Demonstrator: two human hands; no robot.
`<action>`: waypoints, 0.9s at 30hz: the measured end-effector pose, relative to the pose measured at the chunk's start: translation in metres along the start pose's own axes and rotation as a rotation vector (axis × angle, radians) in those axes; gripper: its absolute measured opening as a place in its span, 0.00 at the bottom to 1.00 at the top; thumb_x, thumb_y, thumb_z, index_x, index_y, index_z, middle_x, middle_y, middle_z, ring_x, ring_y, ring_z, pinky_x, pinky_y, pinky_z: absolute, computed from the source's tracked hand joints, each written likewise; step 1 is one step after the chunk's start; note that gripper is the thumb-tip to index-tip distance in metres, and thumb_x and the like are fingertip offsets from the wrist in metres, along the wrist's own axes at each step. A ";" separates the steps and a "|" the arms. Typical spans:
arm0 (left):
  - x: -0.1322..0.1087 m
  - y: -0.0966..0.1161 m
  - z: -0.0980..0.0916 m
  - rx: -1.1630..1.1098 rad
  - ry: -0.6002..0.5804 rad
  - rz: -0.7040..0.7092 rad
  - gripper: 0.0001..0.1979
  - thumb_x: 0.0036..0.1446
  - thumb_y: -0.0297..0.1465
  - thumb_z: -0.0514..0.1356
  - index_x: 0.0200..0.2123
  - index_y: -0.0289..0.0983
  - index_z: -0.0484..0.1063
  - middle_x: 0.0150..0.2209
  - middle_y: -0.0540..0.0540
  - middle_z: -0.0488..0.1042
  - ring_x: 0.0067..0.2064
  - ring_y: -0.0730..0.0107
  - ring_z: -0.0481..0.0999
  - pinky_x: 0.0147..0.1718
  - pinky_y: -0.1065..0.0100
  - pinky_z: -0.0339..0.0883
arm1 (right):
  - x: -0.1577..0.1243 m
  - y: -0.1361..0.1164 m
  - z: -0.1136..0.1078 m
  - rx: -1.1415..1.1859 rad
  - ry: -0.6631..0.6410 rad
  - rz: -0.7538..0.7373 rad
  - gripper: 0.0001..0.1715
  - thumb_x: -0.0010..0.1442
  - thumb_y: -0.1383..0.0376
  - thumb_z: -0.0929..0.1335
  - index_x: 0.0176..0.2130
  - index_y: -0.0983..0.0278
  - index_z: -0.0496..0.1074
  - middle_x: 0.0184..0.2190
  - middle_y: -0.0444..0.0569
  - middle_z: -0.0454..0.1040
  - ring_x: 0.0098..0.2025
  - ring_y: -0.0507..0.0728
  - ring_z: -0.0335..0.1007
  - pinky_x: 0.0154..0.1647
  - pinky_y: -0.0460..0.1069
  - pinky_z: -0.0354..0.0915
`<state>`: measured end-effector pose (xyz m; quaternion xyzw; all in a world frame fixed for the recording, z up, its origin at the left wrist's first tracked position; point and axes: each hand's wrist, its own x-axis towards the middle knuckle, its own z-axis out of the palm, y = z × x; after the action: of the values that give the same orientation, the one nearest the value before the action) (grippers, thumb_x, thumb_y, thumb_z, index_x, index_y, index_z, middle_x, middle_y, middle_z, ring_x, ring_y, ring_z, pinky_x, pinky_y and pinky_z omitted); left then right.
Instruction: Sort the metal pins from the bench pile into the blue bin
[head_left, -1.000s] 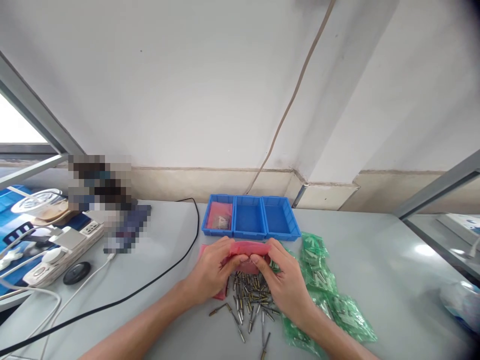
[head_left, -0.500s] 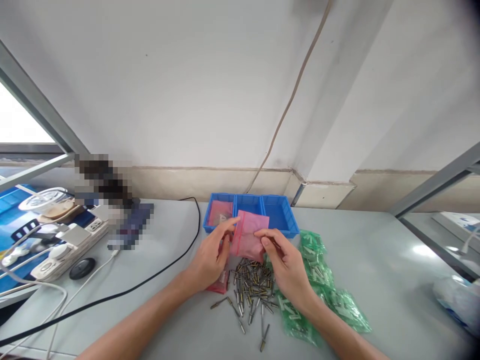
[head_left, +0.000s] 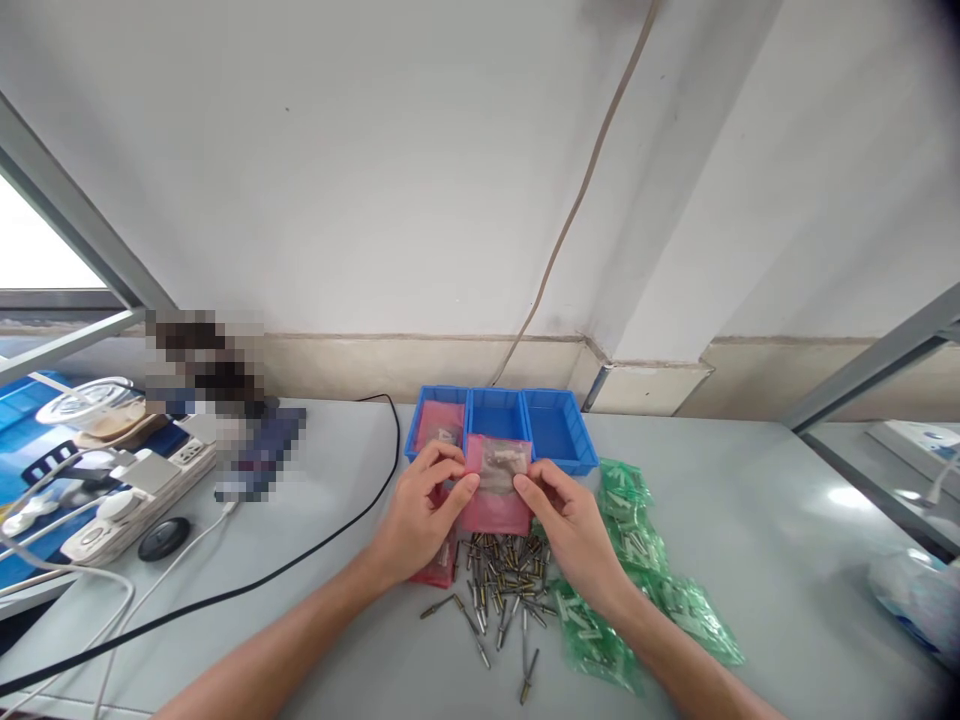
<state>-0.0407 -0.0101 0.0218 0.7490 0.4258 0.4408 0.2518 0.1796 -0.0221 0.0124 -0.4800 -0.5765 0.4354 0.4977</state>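
A pink zip bag [head_left: 498, 510] is held up between both hands, its face with a greyish clear panel turned toward me. My left hand [head_left: 424, 505] pinches its left edge between thumb and fingers. On the opposite edge, my right hand [head_left: 566, 515] grips with thumb and fingertips. Under the bag lies a loose pile of metal rivets [head_left: 506, 580], partly hidden by it. Another pink bag [head_left: 437, 568] rests on the table beside my left wrist, mostly covered by the hand.
Three joined blue bins [head_left: 559, 430] stand behind my hands; a pink bag [head_left: 442, 422] lies in the left one. Several green bags [head_left: 637, 545] lie to the right. On the left are a black cable [head_left: 300, 552], a power strip [head_left: 142, 495] and a round black object [head_left: 164, 538].
The pink bag has turned round, so its greyish panel now shows and its red strip is no longer on the left. My left fingers have closed on its edge.
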 end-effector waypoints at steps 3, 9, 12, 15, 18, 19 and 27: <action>-0.002 -0.002 -0.003 0.079 -0.001 0.136 0.13 0.75 0.36 0.57 0.43 0.40 0.82 0.67 0.40 0.67 0.59 0.56 0.72 0.58 0.54 0.69 | 0.002 -0.005 0.000 0.118 0.014 0.078 0.20 0.68 0.48 0.72 0.36 0.61 0.73 0.30 0.43 0.69 0.33 0.55 0.63 0.34 0.48 0.62; -0.003 -0.005 -0.005 0.142 -0.082 0.376 0.13 0.75 0.31 0.57 0.44 0.40 0.83 0.64 0.43 0.76 0.67 0.49 0.65 0.66 0.46 0.64 | 0.001 -0.013 -0.002 0.264 0.039 0.182 0.28 0.63 0.47 0.76 0.55 0.57 0.73 0.26 0.40 0.71 0.26 0.54 0.65 0.28 0.48 0.63; -0.004 -0.006 -0.003 0.090 -0.091 0.343 0.17 0.74 0.27 0.55 0.59 0.41 0.78 0.55 0.43 0.82 0.62 0.54 0.71 0.62 0.49 0.68 | 0.000 -0.011 -0.002 0.279 0.039 0.171 0.21 0.67 0.46 0.73 0.42 0.60 0.77 0.29 0.44 0.73 0.27 0.54 0.67 0.28 0.48 0.65; -0.006 -0.009 0.001 0.053 -0.085 0.270 0.24 0.71 0.21 0.52 0.65 0.43 0.73 0.52 0.44 0.81 0.56 0.59 0.75 0.57 0.54 0.72 | 0.001 -0.008 -0.001 0.283 0.056 0.157 0.20 0.66 0.46 0.73 0.40 0.61 0.77 0.29 0.43 0.71 0.27 0.53 0.66 0.27 0.48 0.64; -0.006 -0.012 0.004 0.064 -0.073 0.246 0.28 0.70 0.19 0.50 0.68 0.43 0.71 0.52 0.43 0.80 0.55 0.60 0.75 0.55 0.57 0.73 | 0.002 -0.004 0.000 0.229 0.055 0.139 0.21 0.65 0.47 0.74 0.43 0.60 0.77 0.24 0.40 0.67 0.25 0.52 0.63 0.25 0.47 0.63; -0.006 -0.014 0.004 0.077 -0.061 0.246 0.27 0.71 0.20 0.51 0.67 0.43 0.71 0.53 0.43 0.80 0.55 0.60 0.75 0.56 0.57 0.73 | 0.002 -0.004 0.000 0.224 0.048 0.135 0.21 0.65 0.47 0.74 0.44 0.60 0.76 0.24 0.39 0.67 0.24 0.52 0.63 0.24 0.47 0.63; -0.002 -0.011 -0.001 0.109 0.000 0.135 0.13 0.76 0.32 0.56 0.52 0.42 0.81 0.42 0.43 0.78 0.46 0.60 0.75 0.50 0.58 0.71 | -0.002 -0.008 -0.003 0.216 0.008 0.144 0.18 0.70 0.50 0.70 0.51 0.59 0.76 0.26 0.40 0.70 0.23 0.50 0.57 0.21 0.45 0.54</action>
<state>-0.0464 -0.0064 0.0127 0.7886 0.3975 0.4329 0.1806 0.1818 -0.0249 0.0201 -0.4653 -0.4885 0.5275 0.5163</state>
